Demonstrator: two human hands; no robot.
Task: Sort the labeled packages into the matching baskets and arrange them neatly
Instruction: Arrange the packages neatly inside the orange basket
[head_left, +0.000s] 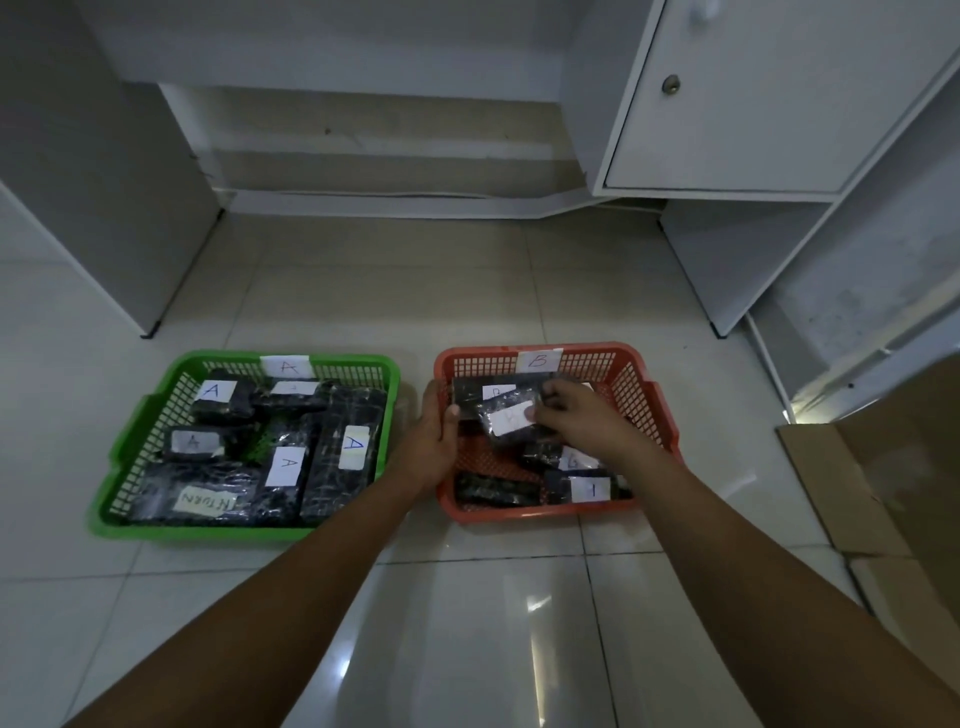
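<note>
Head view: left hand (434, 441) grips the orange basket (655, 410) rim, thumb inside, while right hand (574, 415) pinches a package (506, 418).

1. Dim overall, greyish cast; pic lacks contrast.
2. Glare patches on glossy floor tiles (537, 603) near bottom centre; light seems to come from above/behind.
3. Brighter spot at right by cabinet base (810, 410).
4. Wide-angle distortion: cabinet edges bow and lean toward the frame edges.
5. Slight blur on right hand (582, 415); labels soft.
</note>
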